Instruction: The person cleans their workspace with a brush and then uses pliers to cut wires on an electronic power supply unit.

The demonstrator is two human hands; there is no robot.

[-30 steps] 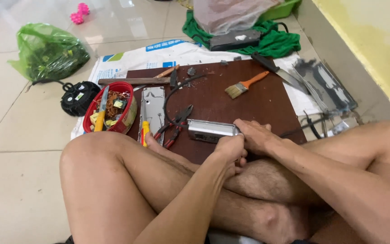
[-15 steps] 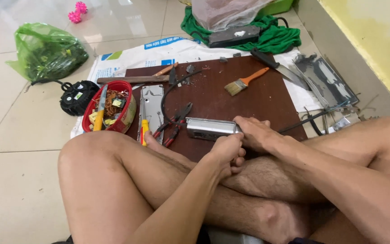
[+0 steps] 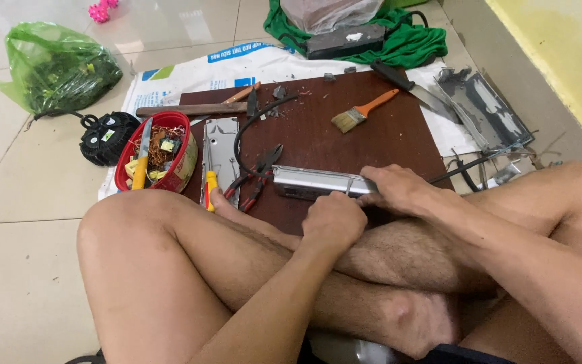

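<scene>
My left hand (image 3: 335, 221) is fisted against the long silver metal casing (image 3: 318, 183), hiding whatever it pinches. My right hand (image 3: 393, 189) clamps the casing's right end, covering it.

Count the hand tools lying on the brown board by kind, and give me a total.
Orange-handled paintbrush: 1
Red-handled pliers: 1
Yellow-handled screwdriver: 1
Black-handled knife, at the board's far edge: 1
Total: 4
Both hands, left hand and right hand, are on the silver metal box.
</scene>
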